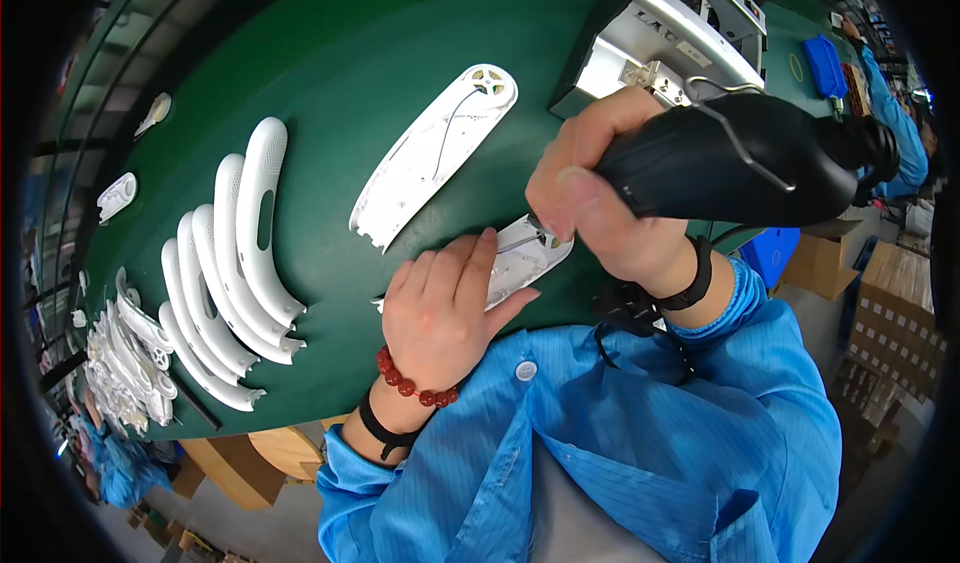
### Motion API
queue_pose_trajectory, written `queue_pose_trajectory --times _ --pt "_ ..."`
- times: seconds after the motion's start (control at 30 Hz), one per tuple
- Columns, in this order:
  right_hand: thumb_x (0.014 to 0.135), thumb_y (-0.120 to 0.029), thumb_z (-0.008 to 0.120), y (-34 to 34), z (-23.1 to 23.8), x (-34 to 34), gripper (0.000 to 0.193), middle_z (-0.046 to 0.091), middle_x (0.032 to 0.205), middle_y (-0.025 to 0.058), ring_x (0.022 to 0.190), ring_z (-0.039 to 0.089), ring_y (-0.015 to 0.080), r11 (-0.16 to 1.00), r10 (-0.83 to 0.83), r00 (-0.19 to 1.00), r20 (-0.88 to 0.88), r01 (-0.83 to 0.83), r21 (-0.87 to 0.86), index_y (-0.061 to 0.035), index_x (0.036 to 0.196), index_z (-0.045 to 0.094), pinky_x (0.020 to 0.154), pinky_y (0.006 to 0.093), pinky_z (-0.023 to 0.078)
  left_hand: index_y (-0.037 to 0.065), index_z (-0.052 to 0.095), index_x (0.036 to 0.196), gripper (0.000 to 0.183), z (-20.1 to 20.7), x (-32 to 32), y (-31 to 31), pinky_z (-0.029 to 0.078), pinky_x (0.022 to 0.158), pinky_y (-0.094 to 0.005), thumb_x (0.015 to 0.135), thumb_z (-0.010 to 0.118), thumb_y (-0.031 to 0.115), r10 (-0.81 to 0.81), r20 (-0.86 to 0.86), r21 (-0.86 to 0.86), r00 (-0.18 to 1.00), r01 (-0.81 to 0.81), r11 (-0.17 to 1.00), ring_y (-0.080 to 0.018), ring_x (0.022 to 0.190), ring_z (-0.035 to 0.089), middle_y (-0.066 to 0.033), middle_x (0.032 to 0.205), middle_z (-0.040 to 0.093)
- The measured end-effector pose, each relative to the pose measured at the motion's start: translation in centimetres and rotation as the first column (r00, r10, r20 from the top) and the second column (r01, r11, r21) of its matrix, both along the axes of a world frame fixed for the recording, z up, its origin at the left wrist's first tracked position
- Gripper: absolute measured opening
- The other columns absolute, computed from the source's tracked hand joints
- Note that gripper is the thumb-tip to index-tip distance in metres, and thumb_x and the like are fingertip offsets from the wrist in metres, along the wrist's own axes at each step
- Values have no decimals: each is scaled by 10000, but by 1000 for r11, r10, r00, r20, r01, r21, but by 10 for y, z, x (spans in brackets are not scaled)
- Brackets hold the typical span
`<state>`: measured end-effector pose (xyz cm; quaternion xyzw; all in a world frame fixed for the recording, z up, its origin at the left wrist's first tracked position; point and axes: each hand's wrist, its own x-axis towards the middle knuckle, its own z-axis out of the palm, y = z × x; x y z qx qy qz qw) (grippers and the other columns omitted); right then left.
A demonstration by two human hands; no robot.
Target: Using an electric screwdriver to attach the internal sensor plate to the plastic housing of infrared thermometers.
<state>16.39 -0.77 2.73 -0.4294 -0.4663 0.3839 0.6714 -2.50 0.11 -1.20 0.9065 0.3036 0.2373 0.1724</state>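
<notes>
My right hand (610,188) is wrapped round a black electric screwdriver (730,158) with a wire hanging loop at its back end. Its tip, hidden by my fingers, points toward the round end of a white plastic shell (515,268) on the table. Across that shell lies my left hand (440,303), fingers stretched out flat and thumb apart, covering much of it. A dark strip runs along the shell's inside. Beyond my hands rests a second white shell (420,168), inner side up, with a thin blue wire and a round spoked part at its far end.
Several curved white covers (262,213) stand in a row at the left, beside a heap of small white parts (128,373). A silver and black machine (670,33) occupies the far right. Blue bins (825,66) and cartons (890,303) are at the right; another person's blue sleeve (900,123) shows there.
</notes>
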Motion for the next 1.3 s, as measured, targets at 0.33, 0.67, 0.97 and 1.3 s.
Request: queue_pose_trajectory --times 0.33,0.67,0.97,1.3 --pt "863 -43 614 3 15 21 145 579 664 95 526 556 145 996 68 984 162 -76 48 -20 856 471 489 278 463 3 648 1103 584 5 2 -2 450 647 -324 651 805 338 0 -40 36 999 2 999 -211 756 592 -74 970 643" --pt "931 -68 511 -5 46 96 111 548 646 105 518 514 174 940 -146 988 -46 153 304 -7 1010 462 514 331 458 27 665 1091 611 7 6 -1 489 667 -361 593 849 328 14 -37 -27 999 -15 1000 -261 796 615 -89 974 655" --pt "923 -49 535 3 38 94 166 562 657 101 542 541 164 937 -139 990 -19 138 320 -13 1067 462 506 314 462 32 666 1095 611 7 4 -3 487 667 -358 595 847 334 26 -39 -24 999 -27 999 -257 787 608 -84 964 651" --pt "943 -121 481 1 39 77 90 467 658 61 519 445 153 985 -134 979 153 115 129 -72 1010 447 523 319 417 28 661 1093 599 5 0 -3 490 689 -367 603 839 323 30 -27 -60 999 -32 998 -266 812 615 -88 977 652"
